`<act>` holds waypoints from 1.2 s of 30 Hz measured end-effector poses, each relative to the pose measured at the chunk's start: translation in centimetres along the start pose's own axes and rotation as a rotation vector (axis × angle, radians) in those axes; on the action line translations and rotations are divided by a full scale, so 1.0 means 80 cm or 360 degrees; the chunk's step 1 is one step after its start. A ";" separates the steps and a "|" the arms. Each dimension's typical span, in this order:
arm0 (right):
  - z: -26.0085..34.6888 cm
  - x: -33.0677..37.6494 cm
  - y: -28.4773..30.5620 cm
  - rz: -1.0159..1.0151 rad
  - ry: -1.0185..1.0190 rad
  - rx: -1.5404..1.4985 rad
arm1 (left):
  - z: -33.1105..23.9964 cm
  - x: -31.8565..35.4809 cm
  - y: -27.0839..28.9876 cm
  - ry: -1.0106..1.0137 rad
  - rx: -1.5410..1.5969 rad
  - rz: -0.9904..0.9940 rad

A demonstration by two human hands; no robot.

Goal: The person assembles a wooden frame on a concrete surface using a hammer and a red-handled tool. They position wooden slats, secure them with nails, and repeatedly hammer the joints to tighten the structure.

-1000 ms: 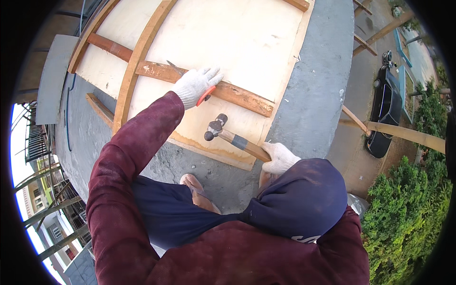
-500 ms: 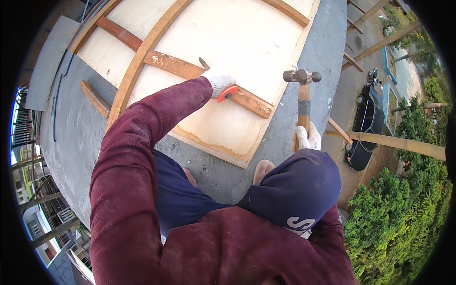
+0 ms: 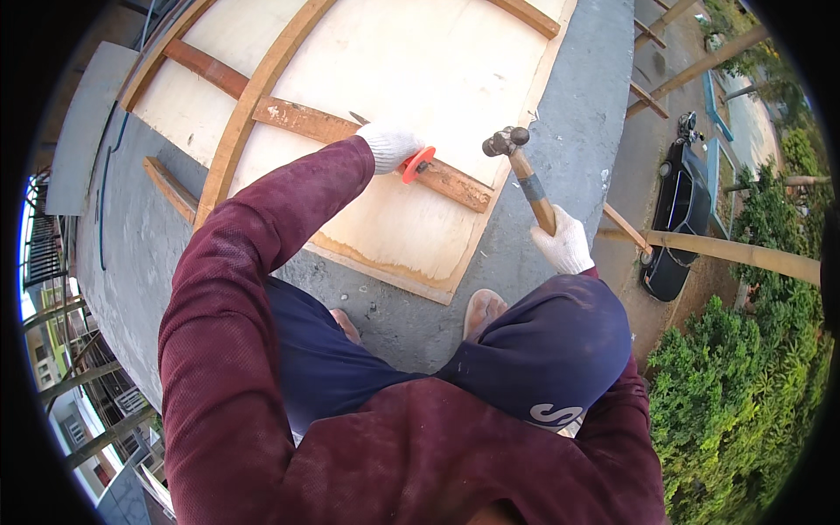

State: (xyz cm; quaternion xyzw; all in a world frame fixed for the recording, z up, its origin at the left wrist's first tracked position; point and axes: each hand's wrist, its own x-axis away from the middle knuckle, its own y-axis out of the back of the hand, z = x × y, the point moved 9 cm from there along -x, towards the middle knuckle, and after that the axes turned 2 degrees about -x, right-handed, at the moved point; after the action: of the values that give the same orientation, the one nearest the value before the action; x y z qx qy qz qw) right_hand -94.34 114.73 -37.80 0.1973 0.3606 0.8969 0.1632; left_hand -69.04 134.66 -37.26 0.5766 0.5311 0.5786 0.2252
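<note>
My left hand point(image 3: 391, 146), in a white knit glove, is closed round a chisel with an orange-red round hand guard point(image 3: 415, 164). The chisel's dark blade end point(image 3: 358, 118) pokes out past the glove, low over a brown wooden batten point(image 3: 302, 118). Whether the blade touches the wood I cannot tell. To the right, my gloved right hand point(image 3: 566, 242) grips the wooden handle of a ball-peen hammer point(image 3: 532, 192). Its metal head is up and tilted left toward the guard, apart from it. Under the left hand lies a pale plywood panel point(image 3: 394, 232) framed with battens.
The panel lies on a grey concrete surface point(image 3: 560, 114), with my feet at its near edge. A loose wood piece point(image 3: 171, 188) lies at the left. Beyond the right edge are poles point(image 3: 744, 249), a lower road with a black car point(image 3: 678, 227), and green bushes point(image 3: 717, 376).
The hammer has tipped left toward the chisel, and my right hand has risen away from my knee. My left hand keeps its hold, with the chisel turned slightly. The whole view has shifted a little.
</note>
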 end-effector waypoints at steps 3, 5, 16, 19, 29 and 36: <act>-0.015 0.022 0.006 -0.0122 -0.0155 -0.0171 | -0.026 0.025 -0.006 -0.0243 -0.0628 -0.0138; -0.034 0.033 -0.014 -0.0113 -0.0327 -0.0339 | -0.051 0.063 -0.018 -0.0259 -0.0801 -0.0122; -0.002 0.072 -0.053 0.0149 -0.0580 -0.0845 | 0.084 0.227 -0.005 0.0616 0.2054 -0.0606; 0.064 0.038 -0.004 0.0091 -0.0253 -0.0783 | 0.152 0.247 -0.067 0.0498 0.2751 -0.1378; 0.403 -0.045 0.050 0.0312 0.0691 0.0460 | 0.115 0.207 -0.184 0.1085 0.2992 -0.2359; 0.603 -0.021 -0.141 0.0820 0.1744 0.1269 | 0.091 0.219 -0.183 0.1049 0.3194 -0.2591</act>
State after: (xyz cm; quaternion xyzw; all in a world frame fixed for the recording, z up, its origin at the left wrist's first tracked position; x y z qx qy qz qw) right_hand -68.42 149.88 -14.26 -0.1573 0.6323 0.6771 -0.3419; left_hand -71.71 157.45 -44.24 -0.1538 0.9443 -0.2475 -0.1530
